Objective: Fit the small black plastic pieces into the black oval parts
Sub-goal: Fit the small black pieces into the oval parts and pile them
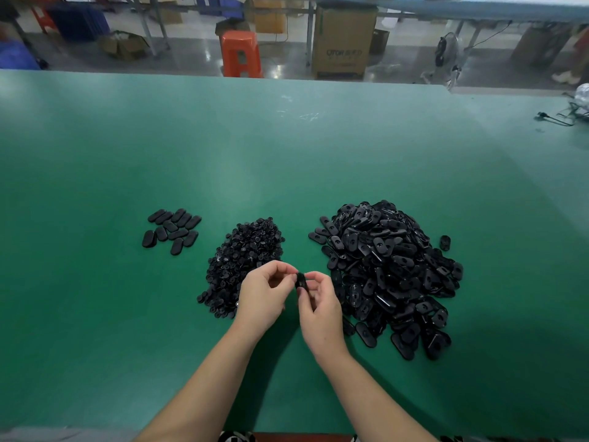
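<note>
Two bare hands meet just above the green table (95, 314), their fingertips all but touching around one black oval part (301, 281). The right hand (319, 309) pinches this oval part, thumb and curled fingers closed on it so that it stands on edge between the two hands. The left hand (263, 296) has its fingers curled with thumb and forefinger brought together at the oval part's left edge; whether a small piece sits in that pinch cannot be told, as the spot is dark and tiny. Directly behind and to the left of the left fingers lies the heap of small black plastic pieces (242, 266), its near edge partly hidden by that hand. Just right of the right fingers spreads the much larger pile of oval parts (392, 275), many showing a hole on their upper face, with one stray oval part (445, 242) lying apart beyond its right side. Farther left of the left fingers, well apart from both heaps, a small group of ovals (172, 230) lies flat, smooth sides up. Beyond the table's far edge stand an orange stool (241, 54) and a cardboard box (344, 43) on the floor.
</note>
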Tool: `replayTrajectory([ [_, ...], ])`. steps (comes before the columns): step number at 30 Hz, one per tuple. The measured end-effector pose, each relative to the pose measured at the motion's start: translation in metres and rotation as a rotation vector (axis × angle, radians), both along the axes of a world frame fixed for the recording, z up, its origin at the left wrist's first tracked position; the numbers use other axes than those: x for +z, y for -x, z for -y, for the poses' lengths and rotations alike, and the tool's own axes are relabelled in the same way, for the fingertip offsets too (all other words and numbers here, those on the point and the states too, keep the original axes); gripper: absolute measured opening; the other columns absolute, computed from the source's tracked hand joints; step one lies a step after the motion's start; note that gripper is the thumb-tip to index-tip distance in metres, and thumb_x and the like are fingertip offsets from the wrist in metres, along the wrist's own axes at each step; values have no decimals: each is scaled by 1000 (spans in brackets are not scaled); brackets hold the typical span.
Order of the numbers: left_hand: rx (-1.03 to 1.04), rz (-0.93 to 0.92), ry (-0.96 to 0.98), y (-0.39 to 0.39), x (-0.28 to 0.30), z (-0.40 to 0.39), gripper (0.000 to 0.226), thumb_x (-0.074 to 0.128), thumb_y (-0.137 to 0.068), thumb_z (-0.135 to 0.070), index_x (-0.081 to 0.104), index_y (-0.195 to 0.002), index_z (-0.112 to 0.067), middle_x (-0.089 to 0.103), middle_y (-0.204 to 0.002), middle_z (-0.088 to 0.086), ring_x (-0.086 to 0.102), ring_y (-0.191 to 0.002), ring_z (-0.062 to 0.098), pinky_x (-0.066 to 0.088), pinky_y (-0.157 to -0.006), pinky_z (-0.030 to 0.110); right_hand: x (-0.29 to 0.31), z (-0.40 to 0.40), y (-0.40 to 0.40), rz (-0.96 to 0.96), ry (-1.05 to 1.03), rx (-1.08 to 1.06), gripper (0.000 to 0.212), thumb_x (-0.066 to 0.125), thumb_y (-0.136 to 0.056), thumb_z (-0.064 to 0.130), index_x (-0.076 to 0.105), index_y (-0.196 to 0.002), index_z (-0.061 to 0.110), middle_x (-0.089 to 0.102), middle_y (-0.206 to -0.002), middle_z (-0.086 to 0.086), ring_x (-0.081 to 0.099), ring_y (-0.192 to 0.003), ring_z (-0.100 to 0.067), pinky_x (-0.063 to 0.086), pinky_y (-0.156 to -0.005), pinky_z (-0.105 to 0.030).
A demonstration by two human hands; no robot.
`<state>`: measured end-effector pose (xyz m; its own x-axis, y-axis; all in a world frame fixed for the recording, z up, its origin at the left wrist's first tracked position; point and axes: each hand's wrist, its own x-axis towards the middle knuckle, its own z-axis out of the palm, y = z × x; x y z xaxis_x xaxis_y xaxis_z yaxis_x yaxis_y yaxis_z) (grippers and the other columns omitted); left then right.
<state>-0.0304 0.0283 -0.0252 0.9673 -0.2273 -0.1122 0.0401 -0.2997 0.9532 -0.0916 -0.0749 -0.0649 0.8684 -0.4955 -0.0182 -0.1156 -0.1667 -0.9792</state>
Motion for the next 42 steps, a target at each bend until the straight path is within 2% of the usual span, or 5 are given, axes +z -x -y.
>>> replayTrajectory([
  [8,-29,62,-134,0,-5,-1,18,68,-94,-11,75,-85,-26,72,-71,-11,61,-54,-1,45,-55,13,-4,1,-2,-23,-108,-6,31,59,-99,4,61,-120,27,70,-115,0,68,-112,-12,55,-100,-31],
  [17,-62,228,-274,3,-5,1,12,69,-92,-11,77,-91,-21,71,-84,-14,66,-79,3,54,-76,22,-2,0,-2,6,-181,-14,36,62,-94,-2,66,-112,29,74,-110,9,69,-103,1,51,-87,-10],
  [27,-93,321,-345,2,-2,1,12,69,-94,-11,78,-100,-16,71,-91,-9,65,-85,2,50,-79,12,-5,2,-1,-16,-177,3,35,63,-95,1,66,-119,26,68,-113,14,64,-104,12,48,-85,-6],
  [37,-163,310,-356,-3,2,-2,13,69,-94,-8,79,-101,-12,73,-93,0,69,-82,12,56,-82,26,-10,2,-3,-6,-153,-1,37,62,-95,1,66,-115,32,72,-115,9,69,-107,-1,53,-93,-16],
  [42,-119,252,-322,-5,2,0,11,72,-90,-7,78,-90,-16,68,-88,-6,65,-73,7,53,-71,17,-13,3,-3,-11,-152,-3,34,61,-95,-1,69,-124,15,73,-112,9,69,-105,1,53,-90,-13],
])
